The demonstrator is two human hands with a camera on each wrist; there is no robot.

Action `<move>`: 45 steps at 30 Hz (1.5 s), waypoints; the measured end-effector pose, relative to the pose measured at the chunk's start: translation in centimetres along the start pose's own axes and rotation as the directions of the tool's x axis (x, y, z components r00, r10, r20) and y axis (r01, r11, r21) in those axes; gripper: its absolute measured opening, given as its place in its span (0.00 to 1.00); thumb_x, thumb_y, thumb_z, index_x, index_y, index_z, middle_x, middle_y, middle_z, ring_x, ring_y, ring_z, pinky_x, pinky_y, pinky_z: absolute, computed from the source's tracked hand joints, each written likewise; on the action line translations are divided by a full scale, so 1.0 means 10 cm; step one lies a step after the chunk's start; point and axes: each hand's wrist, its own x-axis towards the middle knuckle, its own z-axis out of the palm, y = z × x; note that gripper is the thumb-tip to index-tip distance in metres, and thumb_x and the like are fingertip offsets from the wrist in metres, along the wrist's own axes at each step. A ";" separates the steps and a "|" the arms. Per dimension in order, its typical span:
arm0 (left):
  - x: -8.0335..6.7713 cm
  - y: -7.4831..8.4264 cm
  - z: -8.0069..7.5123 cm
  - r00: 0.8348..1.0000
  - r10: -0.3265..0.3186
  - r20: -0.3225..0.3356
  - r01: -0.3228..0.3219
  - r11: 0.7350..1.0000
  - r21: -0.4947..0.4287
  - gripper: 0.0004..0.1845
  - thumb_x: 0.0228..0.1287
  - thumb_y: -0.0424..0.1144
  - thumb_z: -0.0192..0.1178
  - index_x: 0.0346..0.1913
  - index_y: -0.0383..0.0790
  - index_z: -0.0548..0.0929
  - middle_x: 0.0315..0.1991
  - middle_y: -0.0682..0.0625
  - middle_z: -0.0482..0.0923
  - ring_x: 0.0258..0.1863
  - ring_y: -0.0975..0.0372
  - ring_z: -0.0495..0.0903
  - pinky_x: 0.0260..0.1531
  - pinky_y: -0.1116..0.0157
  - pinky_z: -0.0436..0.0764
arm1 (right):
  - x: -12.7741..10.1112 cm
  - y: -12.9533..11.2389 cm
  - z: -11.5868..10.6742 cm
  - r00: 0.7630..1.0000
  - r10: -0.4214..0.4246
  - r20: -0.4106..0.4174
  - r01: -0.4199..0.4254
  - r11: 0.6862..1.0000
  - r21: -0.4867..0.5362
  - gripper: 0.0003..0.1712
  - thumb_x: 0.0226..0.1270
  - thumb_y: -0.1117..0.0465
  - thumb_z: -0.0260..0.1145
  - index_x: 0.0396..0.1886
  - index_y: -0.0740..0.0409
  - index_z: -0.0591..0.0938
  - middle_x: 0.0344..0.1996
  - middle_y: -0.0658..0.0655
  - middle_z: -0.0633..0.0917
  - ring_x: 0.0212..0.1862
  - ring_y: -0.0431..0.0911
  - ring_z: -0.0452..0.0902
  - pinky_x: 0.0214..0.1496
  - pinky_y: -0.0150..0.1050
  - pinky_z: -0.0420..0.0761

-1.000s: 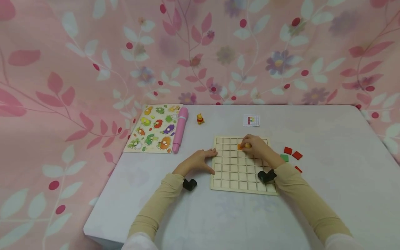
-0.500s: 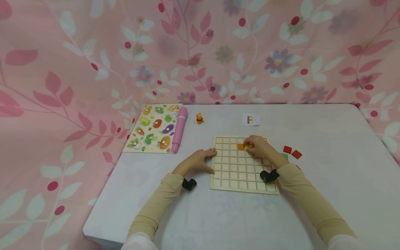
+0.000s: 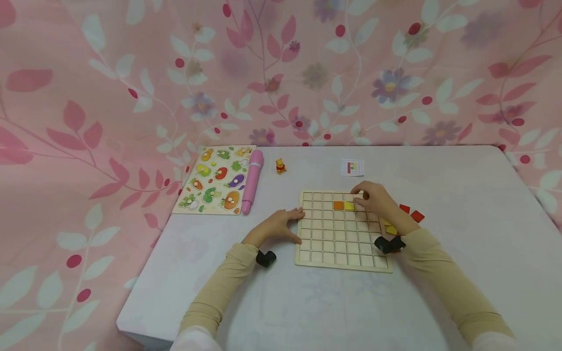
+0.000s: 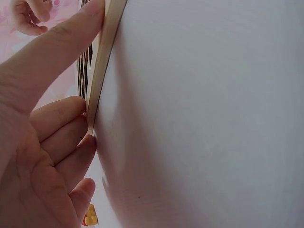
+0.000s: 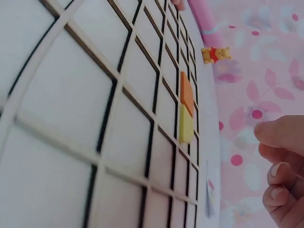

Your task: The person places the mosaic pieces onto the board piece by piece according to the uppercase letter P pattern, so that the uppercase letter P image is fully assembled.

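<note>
Head view, and the gridded board (image 3: pixel 328 235) has two neighbouring compartments filled near twelve o'clock: orange tile (image 3: pixel 338 205) on the nine o'clock side, yellow tile (image 3: pixel 349 205) on the three! Left hand (image 3: pixel 280 225) at nine, thumb and fingers spread wide against the edge. Right hand (image 3: pixel 376 200) between one and two, grip narrow, empty. Loose red tiles (image 3: pixel 417 216) lie off-board, between two and three.

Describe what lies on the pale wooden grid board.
An orange square tile and a yellow square tile lie side by side there. In the head view, the right hand hides part of the board.
</note>
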 end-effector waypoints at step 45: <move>-0.05 -0.09 0.02 1.000 0.012 0.022 -0.008 0.985 -0.173 0.46 0.44 0.46 0.70 0.67 0.41 0.58 0.68 0.54 0.47 0.66 0.64 0.44 0.62 0.62 0.44 | -0.71 0.48 -0.62 0.887 0.449 0.104 -0.437 0.892 -0.117 0.19 0.54 0.65 0.67 0.44 0.71 0.78 0.36 0.66 0.77 0.25 0.48 0.65 0.19 0.35 0.71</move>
